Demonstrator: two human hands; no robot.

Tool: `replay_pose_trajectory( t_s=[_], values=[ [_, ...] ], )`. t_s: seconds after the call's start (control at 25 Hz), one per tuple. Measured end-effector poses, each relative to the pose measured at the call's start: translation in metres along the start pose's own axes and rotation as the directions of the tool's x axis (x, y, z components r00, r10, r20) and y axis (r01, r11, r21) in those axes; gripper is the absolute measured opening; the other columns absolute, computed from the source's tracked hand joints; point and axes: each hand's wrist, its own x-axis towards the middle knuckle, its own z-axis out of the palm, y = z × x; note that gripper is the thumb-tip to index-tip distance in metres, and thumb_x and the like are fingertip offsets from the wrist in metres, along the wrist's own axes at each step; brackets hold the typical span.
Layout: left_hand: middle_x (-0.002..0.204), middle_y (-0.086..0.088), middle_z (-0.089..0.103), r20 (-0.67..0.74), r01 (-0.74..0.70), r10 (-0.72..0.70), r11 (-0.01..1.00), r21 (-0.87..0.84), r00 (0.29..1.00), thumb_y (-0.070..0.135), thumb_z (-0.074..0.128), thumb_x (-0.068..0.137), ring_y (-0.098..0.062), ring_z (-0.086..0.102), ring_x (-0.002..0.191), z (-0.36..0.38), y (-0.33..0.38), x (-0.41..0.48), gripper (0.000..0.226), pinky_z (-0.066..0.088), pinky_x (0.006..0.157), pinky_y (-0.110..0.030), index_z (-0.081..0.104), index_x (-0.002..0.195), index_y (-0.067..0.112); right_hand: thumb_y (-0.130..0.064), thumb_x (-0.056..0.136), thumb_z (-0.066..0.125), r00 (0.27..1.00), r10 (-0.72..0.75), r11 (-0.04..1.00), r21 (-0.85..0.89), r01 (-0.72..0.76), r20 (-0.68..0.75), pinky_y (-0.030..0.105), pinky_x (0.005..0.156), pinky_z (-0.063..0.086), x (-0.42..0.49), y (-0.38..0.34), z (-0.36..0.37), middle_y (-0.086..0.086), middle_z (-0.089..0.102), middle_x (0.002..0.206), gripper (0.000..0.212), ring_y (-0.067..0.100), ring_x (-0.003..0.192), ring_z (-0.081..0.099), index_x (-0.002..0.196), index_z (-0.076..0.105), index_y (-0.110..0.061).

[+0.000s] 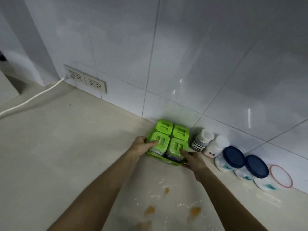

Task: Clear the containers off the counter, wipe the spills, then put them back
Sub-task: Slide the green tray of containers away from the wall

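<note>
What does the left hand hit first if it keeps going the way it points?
The left hand already rests on the green tray and the near-left green-lidded jar; that jar blocks it first, the tiled wall lies beyond.

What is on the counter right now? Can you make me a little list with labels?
left hand: gripping green tray's left side
right hand: gripping green tray's right front corner
green tray: holds four green-lidded jars
white bottles: two, by the wall
blue-lidded tubs: two, right of the bottles
spills: orange blotches and white specks, unwiped
</note>
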Motion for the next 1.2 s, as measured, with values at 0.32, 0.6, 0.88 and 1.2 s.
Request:
replay_pose_trajectory(
  t_s=[0.32, 0.6, 0.88, 1.2],
  values=[
    [0.094, -0.010, 0.072, -0.200, 0.016, -0.036, 0.995, -0.100, 0.979, 0.031, 0.072, 0.082, -0.016, 0.065, 0.082, -0.132, -0.040, -0.075, 0.034, 0.049, 0.071, -0.021, 0.069, 0.099, 0.002, -0.027, 0.085, 0.069, 0.958, -0.169, 0.973, -0.118, 0.200, 0.230, 0.032, 0.072, 0.049, -0.039, -0.021, 0.127, 0.007, 0.068, 0.082, 0.016, 0.014, 0.072, 0.061, 0.082, 0.066, -0.012],
    [0.087, -0.004, 0.071, -0.433, 0.024, -0.119, 0.975, -0.220, 0.893, 0.028, 0.071, 0.083, -0.012, 0.065, 0.075, -0.244, -0.104, -0.161, 0.030, 0.050, 0.062, -0.013, 0.068, 0.100, 0.003, -0.027, 0.086, 0.068, 0.875, -0.174, 0.957, -0.130, 0.258, 0.452, 0.022, 0.066, 0.049, -0.095, 0.006, 0.261, 0.004, 0.071, 0.086, 0.013, 0.013, 0.076, 0.064, 0.079, 0.068, -0.016],
    [0.099, -0.009, 0.069, -0.676, 0.109, -0.032, 0.992, 0.071, 0.736, 0.053, 0.073, 0.058, -0.027, 0.064, 0.094, -0.263, -0.122, -0.190, 0.066, 0.053, 0.086, -0.039, 0.067, 0.105, 0.006, -0.036, 0.087, 0.063, 0.826, -0.267, 0.808, -0.351, 0.473, 0.497, 0.034, 0.087, 0.048, -0.111, 0.009, 0.286, 0.013, 0.070, 0.108, 0.038, 0.027, 0.100, 0.065, 0.109, 0.064, -0.006],
    [0.088, -0.010, 0.063, -0.051, -0.228, 0.574, 0.403, 0.886, 0.817, 0.031, 0.039, 0.073, -0.034, 0.061, 0.084, -0.148, -0.033, -0.117, 0.034, 0.052, 0.072, -0.041, 0.062, 0.089, 0.011, -0.030, 0.094, 0.049, 0.816, -0.428, 0.314, -0.783, 0.537, 0.388, 0.034, 0.091, 0.047, -0.075, -0.003, 0.097, 0.007, 0.057, 0.126, 0.036, 0.025, 0.112, 0.058, 0.126, 0.052, -0.014]
  ],
)
